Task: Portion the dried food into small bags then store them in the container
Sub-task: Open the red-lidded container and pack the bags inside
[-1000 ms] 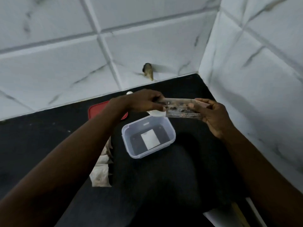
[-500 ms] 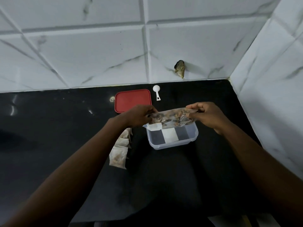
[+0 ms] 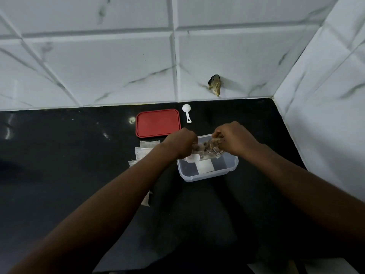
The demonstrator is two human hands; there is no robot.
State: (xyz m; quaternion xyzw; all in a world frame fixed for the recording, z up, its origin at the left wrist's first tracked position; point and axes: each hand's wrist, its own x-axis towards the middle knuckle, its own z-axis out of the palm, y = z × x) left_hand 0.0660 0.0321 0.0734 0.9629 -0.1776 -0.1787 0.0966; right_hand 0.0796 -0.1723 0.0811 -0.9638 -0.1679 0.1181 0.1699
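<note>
Left grip: pinches the small bag at its left end.
Right grip: grasps its right end.
Bag place: just above the open container on the table.
Far side: red lid, with a white scoop just right of it.

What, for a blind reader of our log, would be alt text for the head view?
The left hand and right hand hold a small clear bag of dried food over an open clear container on a black countertop. A red lid, white scoop and more bags lie nearby.
</note>
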